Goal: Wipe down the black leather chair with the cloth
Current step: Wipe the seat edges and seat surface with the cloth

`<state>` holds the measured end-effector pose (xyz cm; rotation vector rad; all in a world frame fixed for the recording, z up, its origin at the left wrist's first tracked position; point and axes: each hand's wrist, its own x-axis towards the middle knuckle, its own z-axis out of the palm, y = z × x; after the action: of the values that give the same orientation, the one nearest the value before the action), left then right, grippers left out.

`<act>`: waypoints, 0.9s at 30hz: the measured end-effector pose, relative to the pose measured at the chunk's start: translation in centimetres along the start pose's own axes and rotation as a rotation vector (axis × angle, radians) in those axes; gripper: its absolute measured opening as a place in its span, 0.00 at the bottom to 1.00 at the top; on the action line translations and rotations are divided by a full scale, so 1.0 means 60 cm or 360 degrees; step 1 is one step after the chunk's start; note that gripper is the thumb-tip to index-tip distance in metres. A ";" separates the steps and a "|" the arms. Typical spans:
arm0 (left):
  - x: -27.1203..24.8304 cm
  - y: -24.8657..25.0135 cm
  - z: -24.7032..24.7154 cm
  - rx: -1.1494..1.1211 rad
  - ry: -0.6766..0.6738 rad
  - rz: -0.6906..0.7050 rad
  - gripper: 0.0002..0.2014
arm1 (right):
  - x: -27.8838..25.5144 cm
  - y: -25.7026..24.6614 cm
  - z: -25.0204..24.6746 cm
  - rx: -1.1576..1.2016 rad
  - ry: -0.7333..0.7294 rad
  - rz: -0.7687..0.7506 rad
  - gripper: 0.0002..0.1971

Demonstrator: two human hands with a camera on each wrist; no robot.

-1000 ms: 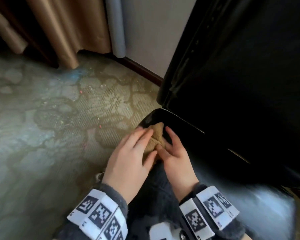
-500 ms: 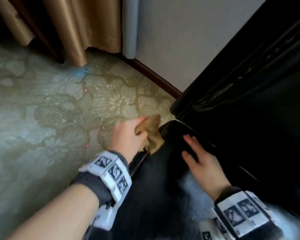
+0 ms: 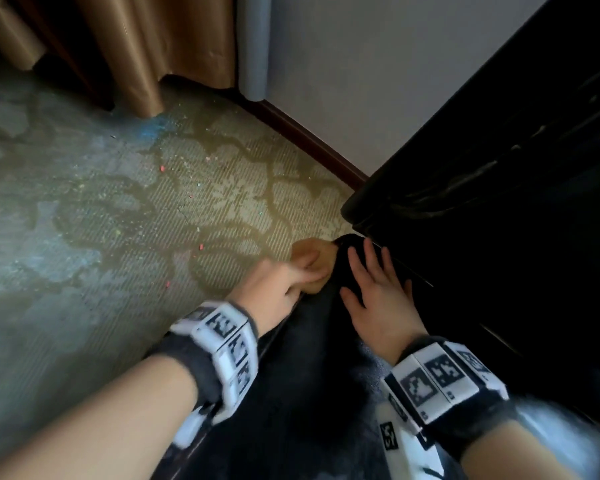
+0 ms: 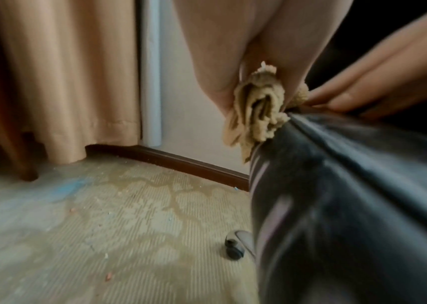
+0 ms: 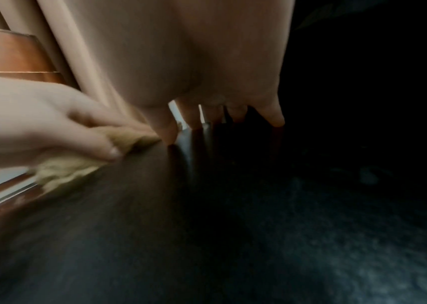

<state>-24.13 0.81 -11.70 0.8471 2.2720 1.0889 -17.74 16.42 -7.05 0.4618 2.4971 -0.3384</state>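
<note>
The black leather chair fills the right side of the head view, its seat running down between my arms. My left hand grips a bunched tan cloth against the seat's left edge near the far corner. In the left wrist view the cloth hangs crumpled between my fingers over the seat edge. My right hand lies flat on the seat beside it, fingers straight and spread. The right wrist view shows my right fingertips on the dark leather and the cloth to their left.
Patterned carpet with coloured specks spreads to the left. Brown curtains hang at the back, beside a pale wall with a dark skirting board. A chair caster stands on the carpet below the seat.
My left hand carried the cloth from the seat corner to the seat's left edge. My right hand let go of the cloth and now lies flat on the seat.
</note>
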 end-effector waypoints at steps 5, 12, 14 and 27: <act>-0.143 -0.031 -0.019 -0.0096 -0.0234 0.0156 0.28 | -0.003 0.005 -0.005 -0.0116 -0.0077 -0.0046 0.32; 0.001 -0.019 -0.100 -0.0366 0.0267 -0.0305 0.30 | -0.003 -0.009 0.004 -0.0233 -0.0060 -0.0049 0.32; 0.057 -0.012 -0.093 -0.0243 0.0240 -0.0296 0.27 | -0.003 -0.008 0.006 -0.0255 -0.0043 -0.0053 0.32; -0.207 -0.040 -0.007 -0.0375 -0.0138 -0.0159 0.32 | 0.003 -0.010 0.000 -0.0358 -0.0054 -0.0063 0.32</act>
<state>-16.59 -9.31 -11.49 0.6656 2.0430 1.2199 -18.11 15.92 -7.06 0.3133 2.4764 -0.0772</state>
